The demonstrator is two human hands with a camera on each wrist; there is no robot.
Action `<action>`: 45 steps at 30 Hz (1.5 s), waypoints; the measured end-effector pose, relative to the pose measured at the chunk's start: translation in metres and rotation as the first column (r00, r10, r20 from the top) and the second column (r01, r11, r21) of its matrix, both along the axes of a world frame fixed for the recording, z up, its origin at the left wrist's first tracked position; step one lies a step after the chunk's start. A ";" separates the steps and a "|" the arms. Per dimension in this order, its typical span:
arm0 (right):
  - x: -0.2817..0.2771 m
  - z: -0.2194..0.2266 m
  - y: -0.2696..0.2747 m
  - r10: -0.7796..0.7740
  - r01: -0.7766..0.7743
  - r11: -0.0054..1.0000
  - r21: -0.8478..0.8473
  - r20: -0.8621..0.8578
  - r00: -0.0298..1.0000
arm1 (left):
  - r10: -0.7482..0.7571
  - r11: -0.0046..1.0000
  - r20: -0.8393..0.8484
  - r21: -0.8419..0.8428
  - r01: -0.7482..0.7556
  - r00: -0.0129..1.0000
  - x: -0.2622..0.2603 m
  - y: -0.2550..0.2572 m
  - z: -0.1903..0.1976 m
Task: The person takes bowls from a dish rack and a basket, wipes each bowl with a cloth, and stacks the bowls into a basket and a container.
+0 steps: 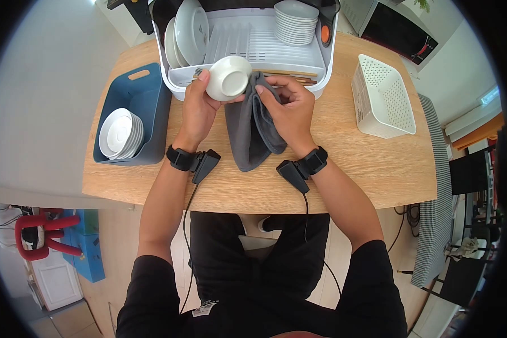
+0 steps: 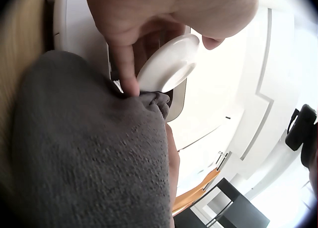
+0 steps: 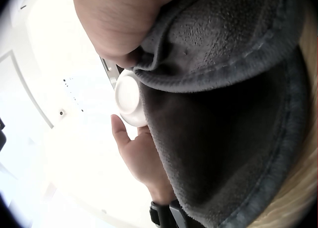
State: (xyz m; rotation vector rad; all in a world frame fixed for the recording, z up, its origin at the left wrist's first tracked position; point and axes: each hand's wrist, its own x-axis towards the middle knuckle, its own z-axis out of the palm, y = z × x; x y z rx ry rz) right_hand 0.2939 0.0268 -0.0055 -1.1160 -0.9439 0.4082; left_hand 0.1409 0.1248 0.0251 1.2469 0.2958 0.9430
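A small white bowl (image 1: 229,78), its foot ring facing the head camera, is held by the left hand (image 1: 199,110), thumb at its left edge and fingers beneath. The right hand (image 1: 292,108) pinches a dark grey cloth (image 1: 245,134) whose top touches the bowl's right side; the rest hangs down over the table. In the left wrist view the left hand (image 2: 164,19) has the bowl (image 2: 171,64) beside the cloth (image 2: 94,153). The right wrist view shows the right hand (image 3: 119,19) gripping the cloth (image 3: 213,113), with the bowl (image 3: 128,96) behind it.
Behind the hands stands a white dish rack (image 1: 180,76) with plates (image 1: 191,34), stacked bowls (image 1: 296,22) and chopsticks. A blue bin (image 1: 158,118) with stacked white dishes (image 1: 120,134) is at the left. A white perforated basket (image 1: 384,96) stands on the wooden table (image 1: 343,169) at the right.
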 end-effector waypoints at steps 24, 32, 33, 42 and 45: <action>-0.002 -0.002 -0.001 0.074 -0.076 0.996 0.037 0.034 0.997 | 0.166 0.820 -0.261 0.573 0.014 0.951 -0.001 -0.010 0.002; 0.000 -0.001 0.000 0.045 -0.050 0.999 0.023 0.157 0.987 | 0.114 0.928 -0.242 0.372 -0.017 0.964 -0.002 -0.004 -0.008; 0.000 -0.001 0.000 0.043 -0.048 0.999 0.024 0.157 0.987 | 0.113 0.928 -0.242 0.373 -0.015 0.964 -0.002 -0.004 -0.007; 0.003 0.002 0.000 -0.029 0.028 0.999 -0.016 -0.050 0.998 | 0.079 0.994 -0.055 0.083 -0.074 0.995 -0.002 0.003 -0.007; 0.003 0.002 -0.001 -0.007 0.008 0.999 -0.041 0.034 0.999 | 0.110 0.994 -0.005 -0.005 -0.110 0.994 -0.001 0.004 -0.007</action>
